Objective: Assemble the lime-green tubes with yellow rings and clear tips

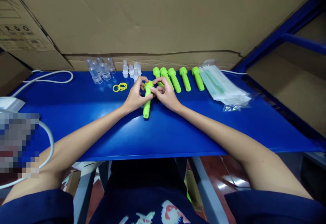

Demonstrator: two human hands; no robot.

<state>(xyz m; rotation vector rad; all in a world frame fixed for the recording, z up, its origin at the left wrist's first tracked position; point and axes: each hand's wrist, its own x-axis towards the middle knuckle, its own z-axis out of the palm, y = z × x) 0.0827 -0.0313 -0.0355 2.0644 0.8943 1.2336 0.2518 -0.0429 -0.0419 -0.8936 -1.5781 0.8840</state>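
At mid-length of the bench (122, 135): left hand (136, 96) and right hand (167, 96), fingers clamped on the head of a green handle (147, 109). Uneven thumb pressure might twist it loose; a slip might send the right hand into the other handles (185, 81) along the far edge.

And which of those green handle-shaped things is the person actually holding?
The green piece nearest the front edge of the blue table, between the left hand and right hand; the other five lie farther back, to its right.
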